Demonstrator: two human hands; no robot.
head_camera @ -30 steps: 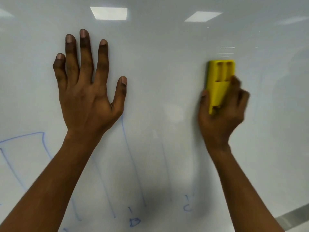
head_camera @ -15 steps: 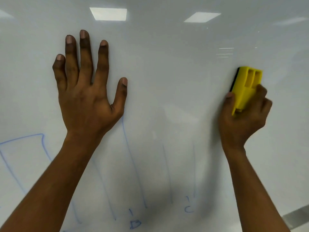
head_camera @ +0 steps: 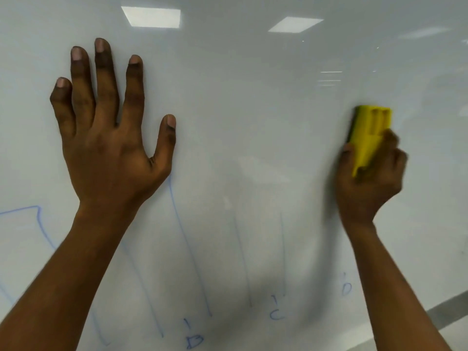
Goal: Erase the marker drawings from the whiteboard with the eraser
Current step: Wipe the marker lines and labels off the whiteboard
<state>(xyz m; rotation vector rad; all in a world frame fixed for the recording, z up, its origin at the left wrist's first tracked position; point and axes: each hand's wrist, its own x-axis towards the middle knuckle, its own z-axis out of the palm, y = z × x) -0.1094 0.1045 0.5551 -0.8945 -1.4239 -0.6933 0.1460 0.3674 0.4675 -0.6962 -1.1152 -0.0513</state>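
The whiteboard (head_camera: pixel 253 110) fills the view. My right hand (head_camera: pixel 367 183) grips a yellow eraser (head_camera: pixel 368 135) with a dark pad, holding it against the board at the right. My left hand (head_camera: pixel 106 138) lies flat on the board at the upper left, fingers spread and straight. Blue marker lines (head_camera: pixel 188 249) run down the lower half of the board, some faint. Small blue letters sit below them: B (head_camera: pixel 193 342), C (head_camera: pixel 276 314) and D (head_camera: pixel 346 288). A blue outline (head_camera: pixel 38 219) shows at the left edge.
Ceiling lights (head_camera: pixel 152 17) are reflected in the upper part of the board. The board's grey lower edge (head_camera: pixel 445 315) shows at the bottom right corner.
My right hand with the eraser swept right across the board, then came slightly back left. The view shifted, so the letter D now shows. My left hand stayed put.
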